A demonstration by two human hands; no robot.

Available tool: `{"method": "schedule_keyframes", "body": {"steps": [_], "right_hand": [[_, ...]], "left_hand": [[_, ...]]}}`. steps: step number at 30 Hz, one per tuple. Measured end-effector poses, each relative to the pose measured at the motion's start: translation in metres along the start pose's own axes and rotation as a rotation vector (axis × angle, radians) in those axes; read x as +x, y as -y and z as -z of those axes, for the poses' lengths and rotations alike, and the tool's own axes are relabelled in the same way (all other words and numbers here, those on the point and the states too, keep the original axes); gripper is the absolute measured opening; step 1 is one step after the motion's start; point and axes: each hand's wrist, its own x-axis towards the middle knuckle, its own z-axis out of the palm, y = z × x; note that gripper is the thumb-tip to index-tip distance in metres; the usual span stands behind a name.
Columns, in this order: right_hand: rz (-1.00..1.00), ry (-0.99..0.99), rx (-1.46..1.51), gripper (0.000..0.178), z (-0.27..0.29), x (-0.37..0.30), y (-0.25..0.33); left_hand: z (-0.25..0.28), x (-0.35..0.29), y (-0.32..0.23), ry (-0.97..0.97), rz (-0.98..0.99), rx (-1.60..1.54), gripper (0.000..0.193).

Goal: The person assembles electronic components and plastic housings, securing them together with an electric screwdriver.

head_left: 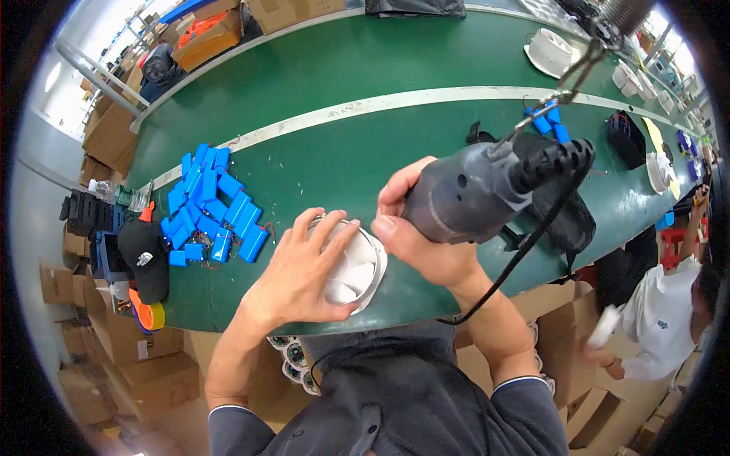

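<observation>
Head view shows a white round housing at the near edge of the green workbench, its open side up and vane-like parts visible inside. The left hand grasps it, fingers spread over the far side of the rim and thumb on the side toward the near edge. Just to its right, the right hand is wrapped around a dark grey power tool, whose working tip is hidden. A black cable loops from the tool toward the near edge, and a metal hook and chain hang above it. Left of the left hand, toward the left edge, lies a loose heap of blue packs with thin wires. Beyond it, a black cap is by the left edge, near an orange and yellow roll at the near left corner. Right of the tool lies a black mesh bag. Farther out, another white housing stands near the far edge, and a person in a white shirt is beyond the right part of the near edge.
</observation>
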Motion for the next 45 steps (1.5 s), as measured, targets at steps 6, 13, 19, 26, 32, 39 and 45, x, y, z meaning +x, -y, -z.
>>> {"method": "schedule_keyframes", "body": {"steps": [6,13,19,26,32,39,45], "right_hand": [[0.02,0.035,-0.07,0.023,-0.001,0.0,-0.004],[0.011,-0.015,-0.071,0.022,-0.005,-0.003,-0.01],[0.102,-0.005,-0.214,0.02,-0.007,-0.004,-0.005],[0.147,-0.039,-0.212,0.022,-0.01,-0.01,-0.008],[0.057,-0.088,-0.101,0.024,-0.015,-0.013,-0.005],[-0.029,-0.175,-0.031,0.019,-0.017,-0.015,-0.008],[0.017,-0.155,-0.171,0.011,-0.022,0.012,-0.019]], "left_hand": [[-0.002,0.0,-0.004,-0.034,0.023,0.029,0.088],[-0.001,-0.002,-0.006,-0.025,0.026,0.018,0.087],[0.0,-0.003,-0.004,-0.032,0.028,0.023,0.087],[-0.002,-0.004,-0.001,-0.054,0.033,0.001,0.088],[0.0,-0.007,0.001,-0.041,0.041,0.02,0.088],[-0.002,-0.007,0.003,-0.051,0.03,0.008,0.087],[-0.002,-0.005,0.002,-0.059,0.015,0.025,0.087]]}}
